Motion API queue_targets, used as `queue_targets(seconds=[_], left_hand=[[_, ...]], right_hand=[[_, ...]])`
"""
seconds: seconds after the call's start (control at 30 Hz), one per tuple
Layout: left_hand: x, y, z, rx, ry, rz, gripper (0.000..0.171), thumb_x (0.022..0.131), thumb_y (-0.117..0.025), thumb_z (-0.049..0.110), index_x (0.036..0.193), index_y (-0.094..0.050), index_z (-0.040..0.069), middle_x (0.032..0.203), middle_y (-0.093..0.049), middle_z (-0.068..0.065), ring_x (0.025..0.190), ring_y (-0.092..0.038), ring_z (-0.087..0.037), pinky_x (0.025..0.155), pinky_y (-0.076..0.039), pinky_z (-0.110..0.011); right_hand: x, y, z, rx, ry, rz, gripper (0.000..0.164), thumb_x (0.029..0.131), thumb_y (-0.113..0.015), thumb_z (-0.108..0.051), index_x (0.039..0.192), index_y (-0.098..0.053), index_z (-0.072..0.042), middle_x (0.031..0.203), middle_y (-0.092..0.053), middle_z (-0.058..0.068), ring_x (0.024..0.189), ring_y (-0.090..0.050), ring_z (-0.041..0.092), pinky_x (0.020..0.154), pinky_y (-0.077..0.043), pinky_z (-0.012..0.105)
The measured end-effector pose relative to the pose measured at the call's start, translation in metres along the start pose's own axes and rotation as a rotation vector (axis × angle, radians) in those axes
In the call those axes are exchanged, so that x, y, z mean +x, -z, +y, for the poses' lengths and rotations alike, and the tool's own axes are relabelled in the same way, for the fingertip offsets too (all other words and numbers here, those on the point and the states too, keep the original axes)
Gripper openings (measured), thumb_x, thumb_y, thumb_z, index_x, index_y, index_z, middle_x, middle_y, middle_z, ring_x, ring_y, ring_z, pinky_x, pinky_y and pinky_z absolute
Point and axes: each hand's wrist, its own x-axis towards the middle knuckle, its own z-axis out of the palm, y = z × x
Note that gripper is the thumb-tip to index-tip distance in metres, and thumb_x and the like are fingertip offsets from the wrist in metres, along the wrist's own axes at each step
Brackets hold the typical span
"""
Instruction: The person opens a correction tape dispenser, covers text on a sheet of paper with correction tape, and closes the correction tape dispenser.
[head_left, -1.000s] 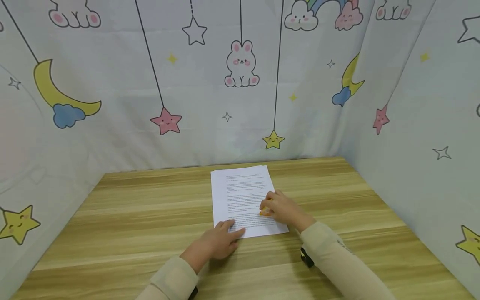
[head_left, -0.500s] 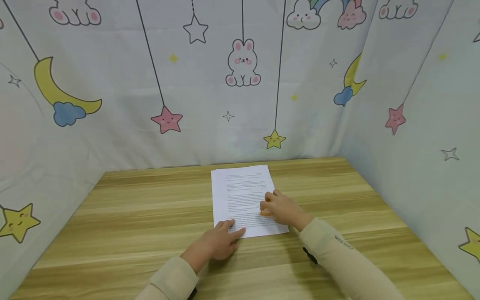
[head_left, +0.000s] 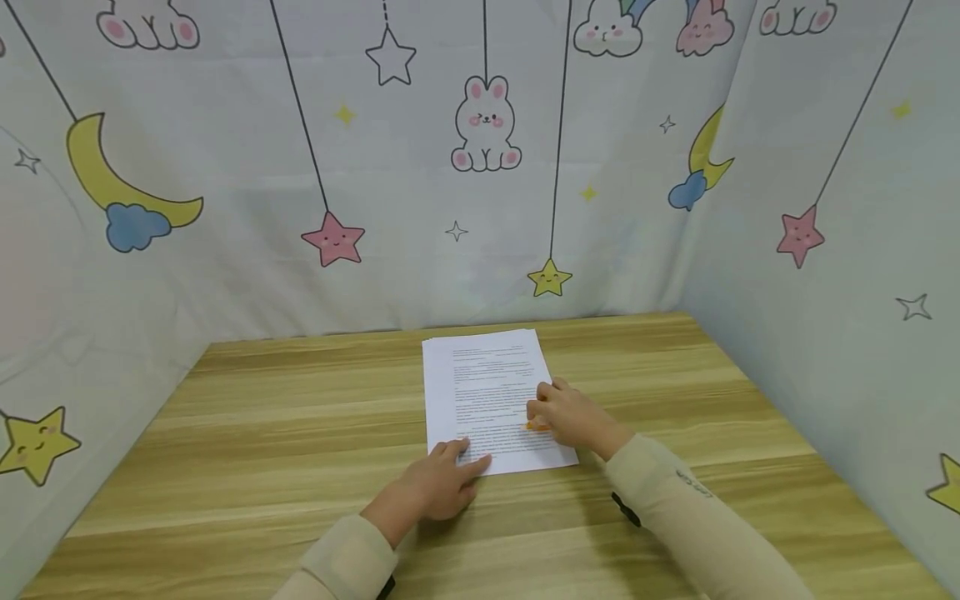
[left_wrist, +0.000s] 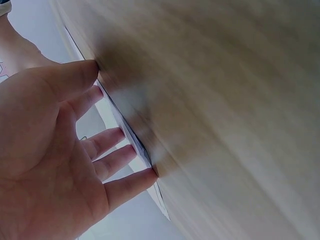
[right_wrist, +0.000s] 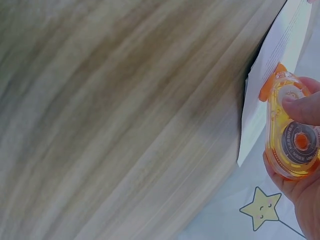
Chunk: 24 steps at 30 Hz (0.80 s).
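Note:
A stack of printed paper (head_left: 487, 367) lies on the table, its top sheet covered in lines of text. The left hand (head_left: 446, 481) rests on the stack's lower left corner with fingers spread; the left wrist view shows the straight fingers (left_wrist: 131, 187) touching down at the paper's edge. Near the right edge of the sheet, the right hand (head_left: 573, 415) grips a correction tape dispenser (right_wrist: 295, 132), orange and see-through, with reels inside. Its orange tip (right_wrist: 272, 82) is at the paper's surface; whether it touches cannot be told. In the head view the hand hides most of the dispenser.
The wood-grain table (head_left: 300, 417) extends around the paper on all sides. A white curtain (head_left: 405, 167) printed with stars, moons and rabbits hangs behind it and along both sides. A dark strap piece (head_left: 626, 508) shows beneath the right sleeve.
The right hand has shifted slightly right with the correction tape dispenser, after a small move the other way. The left hand and the paper stay in place. The head view has turned slightly.

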Motion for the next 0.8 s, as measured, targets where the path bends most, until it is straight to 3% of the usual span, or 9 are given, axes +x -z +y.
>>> queue_targets(seconds=[0.3,0.8], left_hand=[[-0.002,0.002,0.001,0.010,0.002,-0.001,0.047,0.093,-0.051,0.032,0.139,-0.040,0.030,0.146,-0.031,-0.012,0.132,-0.032,-0.032,0.100,-0.039,-0.048],[-0.003,0.004,0.002,0.025,-0.004,0.001,0.047,0.093,-0.051,0.032,0.139,-0.041,0.029,0.146,-0.032,-0.012,0.131,-0.034,-0.032,0.100,-0.039,-0.047]], right_hand=[[-0.002,0.002,0.003,0.035,-0.029,-0.008,0.006,0.082,-0.067,-0.015,0.087,-0.064,-0.017,0.087,-0.056,0.003,0.081,-0.050,0.021,0.068,-0.047,0.032],[-0.011,0.002,0.010,0.022,-0.001,0.040,0.006,0.081,-0.068,-0.012,0.084,-0.064,-0.016,0.085,-0.055,0.004,0.080,-0.050,0.021,0.068,-0.046,0.032]])
